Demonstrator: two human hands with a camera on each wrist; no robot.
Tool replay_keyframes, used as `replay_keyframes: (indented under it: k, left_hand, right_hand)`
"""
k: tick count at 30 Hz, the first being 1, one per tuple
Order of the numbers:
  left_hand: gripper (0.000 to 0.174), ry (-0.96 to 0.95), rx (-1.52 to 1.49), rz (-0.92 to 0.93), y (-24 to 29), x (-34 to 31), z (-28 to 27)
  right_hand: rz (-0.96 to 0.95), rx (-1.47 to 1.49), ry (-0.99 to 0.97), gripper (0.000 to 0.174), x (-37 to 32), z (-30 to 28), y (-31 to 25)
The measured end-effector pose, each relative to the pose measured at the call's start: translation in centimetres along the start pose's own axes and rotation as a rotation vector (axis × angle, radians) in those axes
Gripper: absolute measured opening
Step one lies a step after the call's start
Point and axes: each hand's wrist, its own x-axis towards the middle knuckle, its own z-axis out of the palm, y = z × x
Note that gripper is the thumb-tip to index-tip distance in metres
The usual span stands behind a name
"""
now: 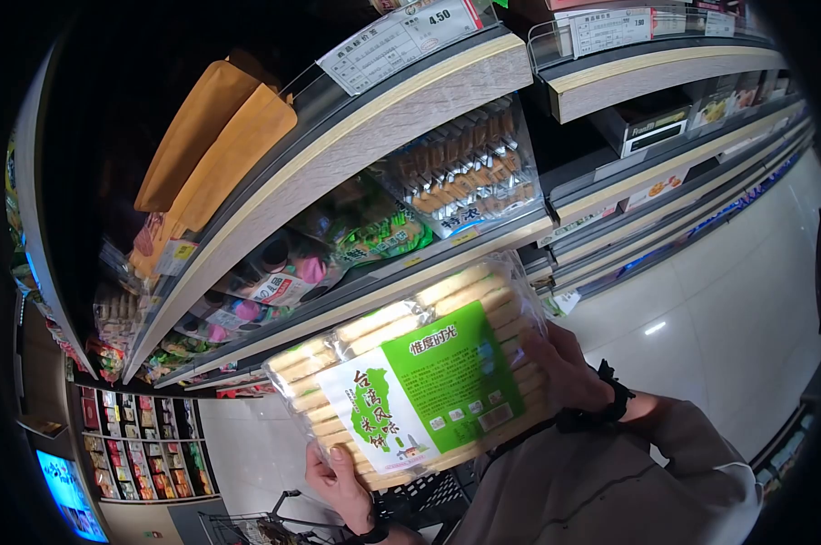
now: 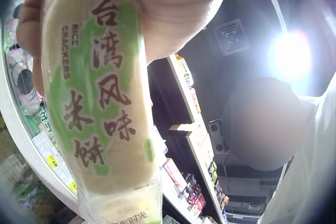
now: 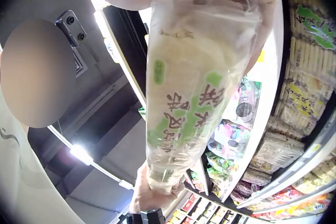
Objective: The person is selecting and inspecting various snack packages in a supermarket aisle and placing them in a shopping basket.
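A clear plastic pack of rice crackers with a green and white label is held up in front of the shelves, tilted, label upward. My left hand grips its lower left corner, thumb on the label side. At the opposite end my right hand holds the right edge, its fingers partly hidden by the wrapping. From the left wrist view the pack's narrow side shows green print and the words rice crackers. The right wrist view shows the other narrow side, with the left hand at the far end.
Curved store shelves run close behind the pack, holding bagged snacks and brown paper pouches. A price tag hangs on the upper edge. Below the pack is a black basket or cart. Tiled floor lies to the right.
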Motion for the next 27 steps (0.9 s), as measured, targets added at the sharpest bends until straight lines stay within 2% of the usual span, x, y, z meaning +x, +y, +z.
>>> replay_keyframes:
  k: [27]
  left_hand:
    - [0.040,-0.015,0.004,-0.027,-0.54,-0.09,0.11]
  right_hand:
    - [0.013,0.037,0.014,0.041,-0.04,-0.79,0.47]
